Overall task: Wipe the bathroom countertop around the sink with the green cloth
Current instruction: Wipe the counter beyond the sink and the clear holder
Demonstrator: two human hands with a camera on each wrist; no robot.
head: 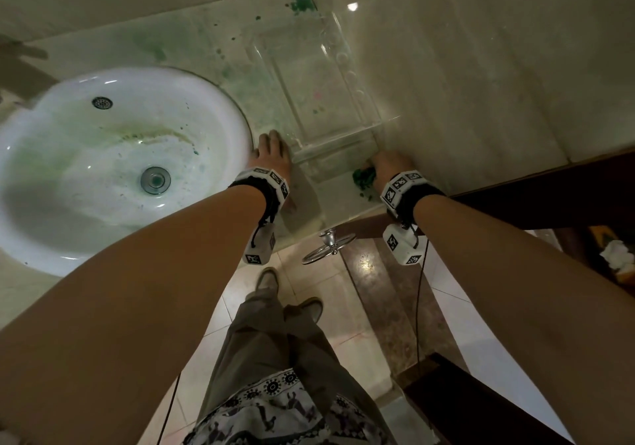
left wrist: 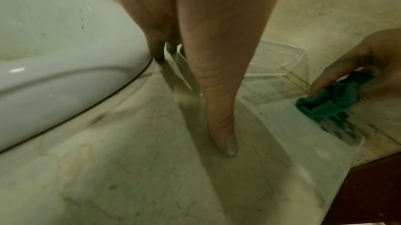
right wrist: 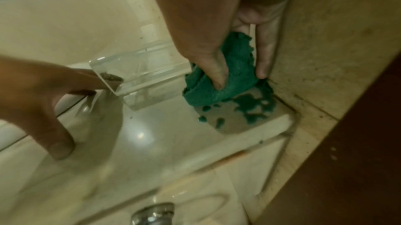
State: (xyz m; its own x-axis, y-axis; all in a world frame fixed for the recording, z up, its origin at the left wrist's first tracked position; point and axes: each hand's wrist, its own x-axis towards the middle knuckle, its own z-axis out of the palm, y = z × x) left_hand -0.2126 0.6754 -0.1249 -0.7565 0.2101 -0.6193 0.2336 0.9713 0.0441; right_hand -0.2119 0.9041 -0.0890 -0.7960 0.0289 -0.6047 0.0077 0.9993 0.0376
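1. The green cloth (right wrist: pixel 225 77) lay bunched on the counter (head: pixel 302 190) at about 3 o'clock from the sink (head: pixel 220 108), tight in the corner where the counter met the side wall (head: pixel 481 101).
2. The right hand (head: pixel 391 166) had its grip clenched on the cloth, thumb and fingers (right wrist: pixel 263 60) pinching the wad and pressing it down.
3. The cloth looked soft, light and limp, probably damp; it seemed to shed, since green crumbs (right wrist: pixel 249 108) lay loose on the counter beside it. Holding it from above as a wad, as here, looked the sound way to take it.
4. The left hand (head: pixel 271 156) had its grip released, fingers straight, resting on the counter between the sink rim and a clear tray (head: pixel 309 94); one fingertip seemed to touch the tray's near corner.
5. The tray, hard and probably slippery, stood at 12 o'clock from the cloth, just beside it, covering counter that would likely need wiping.
6. Green stains (head: pixel 302 1) marked the counter's far corner, well apart from the cloth.
7. A metal ring holder (head: pixel 328 248) stuck out below the counter edge at 6 o'clock.
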